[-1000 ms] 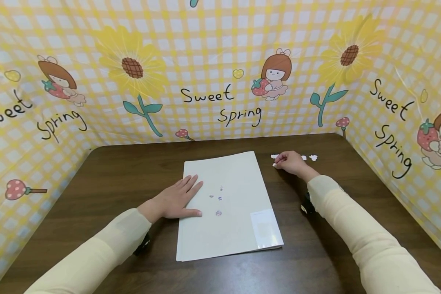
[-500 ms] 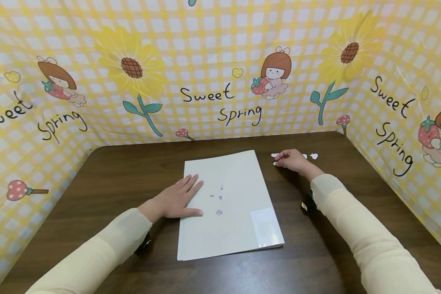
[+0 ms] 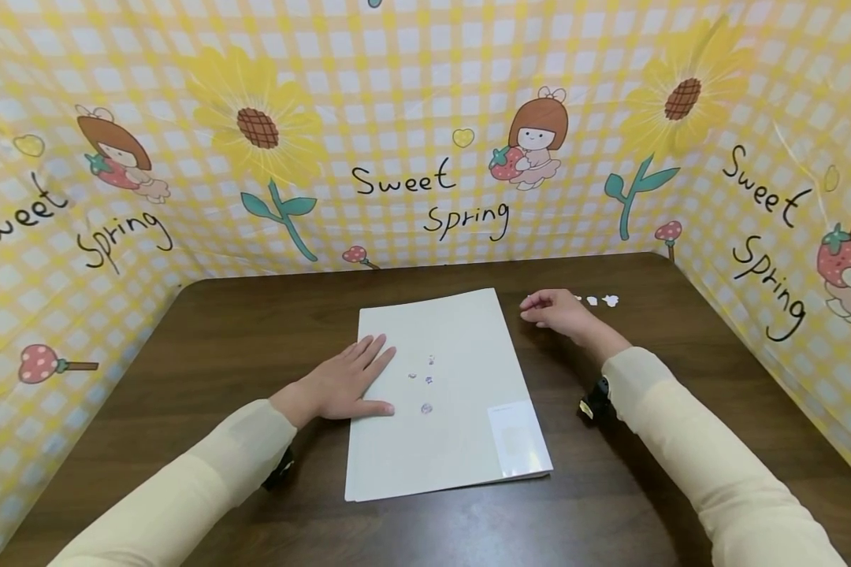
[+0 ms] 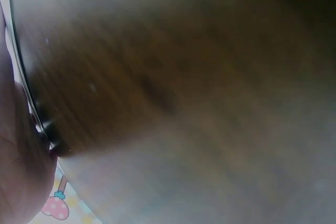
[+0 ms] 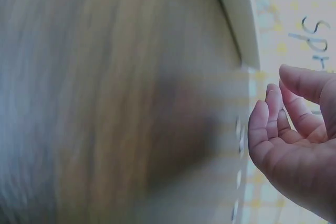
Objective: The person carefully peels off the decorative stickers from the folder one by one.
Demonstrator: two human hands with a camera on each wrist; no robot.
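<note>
My left hand [image 3: 343,386] lies flat with spread fingers on the left edge of a white folder [image 3: 461,331]. Several small purple stickers [image 3: 427,409] sit on the middle of its cover. Beyond the folder's right edge, my right hand [image 3: 556,313] is just above the table, thumb and forefinger tips together. A small white sticker was between those fingertips earlier; the fingers now hide it. In the right wrist view, the same hand [image 5: 294,135] has its other fingers curled loosely. More white cutout pieces [image 3: 611,301] lie in a row behind and beside this hand, some covered by it.
The brown wooden table [image 3: 255,315] meets a yellow checked cloth [image 3: 397,94] at the back and sides. A clear label pocket [image 3: 514,439] is at the folder's lower right corner. Black wrist devices [image 3: 596,403] sit under both cuffs.
The right hand has shifted slightly left, toward the folder, and the white sticker at its fingertips has gone out of sight. The left hand stays on the folder.
</note>
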